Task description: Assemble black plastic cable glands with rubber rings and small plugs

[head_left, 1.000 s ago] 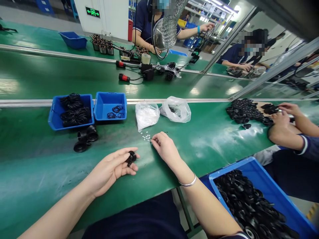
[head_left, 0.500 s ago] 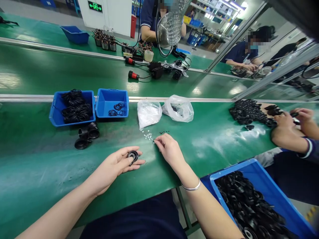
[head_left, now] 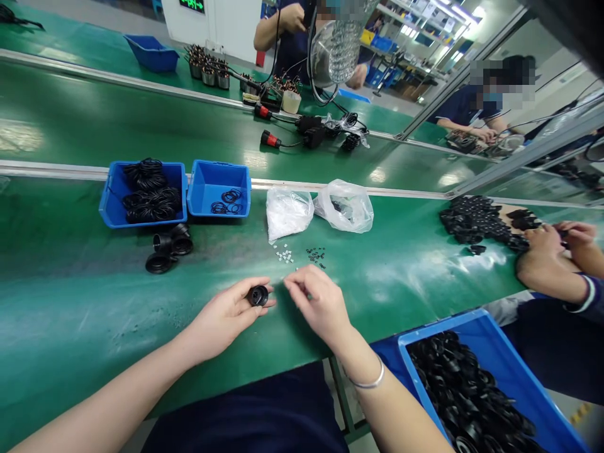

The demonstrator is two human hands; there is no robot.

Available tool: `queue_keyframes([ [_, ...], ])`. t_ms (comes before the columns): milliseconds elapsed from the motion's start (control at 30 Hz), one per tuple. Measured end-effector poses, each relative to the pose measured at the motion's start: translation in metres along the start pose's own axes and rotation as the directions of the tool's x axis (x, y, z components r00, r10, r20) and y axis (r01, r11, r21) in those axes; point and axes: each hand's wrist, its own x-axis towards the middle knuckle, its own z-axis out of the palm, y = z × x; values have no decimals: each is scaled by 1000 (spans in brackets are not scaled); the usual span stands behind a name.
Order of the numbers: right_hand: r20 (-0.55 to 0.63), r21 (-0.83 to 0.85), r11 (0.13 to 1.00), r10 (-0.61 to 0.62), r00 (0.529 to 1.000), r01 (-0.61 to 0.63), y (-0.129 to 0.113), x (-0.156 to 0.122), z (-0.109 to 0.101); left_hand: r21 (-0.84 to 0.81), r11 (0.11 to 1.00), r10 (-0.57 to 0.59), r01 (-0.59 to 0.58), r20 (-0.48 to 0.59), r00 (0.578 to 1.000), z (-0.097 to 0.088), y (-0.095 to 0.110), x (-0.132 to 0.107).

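Observation:
My left hand (head_left: 229, 314) grips a small round black plastic cap (head_left: 258, 296), its open hollow side turned up toward me. Just to the right is my right hand (head_left: 317, 299), thumb and index finger drawn together in a pinch. Whatever sits between those fingertips is too small to make out. Beyond both hands, small white pieces (head_left: 284, 255) lie scattered on the green table (head_left: 226, 258), with tiny black pieces (head_left: 316, 255) beside them. A bag of white pieces (head_left: 287, 211) and an open clear bag (head_left: 346, 207) with something dark inside stand behind these.
Two blue bins (head_left: 141, 221) (head_left: 218, 217) hold black cords and rings. Several black threaded fittings (head_left: 170, 245) lie before them. At lower right, a large blue crate (head_left: 519, 358) holds black parts. A co-worker's hands (head_left: 547, 245) handle black parts at the far right.
My right hand has moved left from the white pieces toward the cap. The cap has turned in my left hand so its inside faces me more. The view has shifted slightly.

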Motion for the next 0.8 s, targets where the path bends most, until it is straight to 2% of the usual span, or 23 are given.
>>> queue_keyframes([
  [100, 32, 48, 992, -117, 993, 115, -20, -10, 15, 136, 991, 19, -15, -23, 1000, -2, -4, 0],
  [233, 65, -43, 987, -151, 986, 154, -24, -19, 33, 343, 939, 32, -13, -50, 998, -3, -6, -2],
  [433, 168, -211, 950, -198, 966, 231, -26, -23, 29, 510, 858, 107, -57, -68, 992, -2, -7, -4],
  [600, 190, -228, 943, -201, 961, 243, -31, -20, 24, 544, 830, 195, -124, -74, 978, -1, -5, -6],
  [800, 204, -192, 952, -200, 958, 240, -28, -19, 25, 526, 835, 201, -162, -18, 979, 0, -1, -7],
])
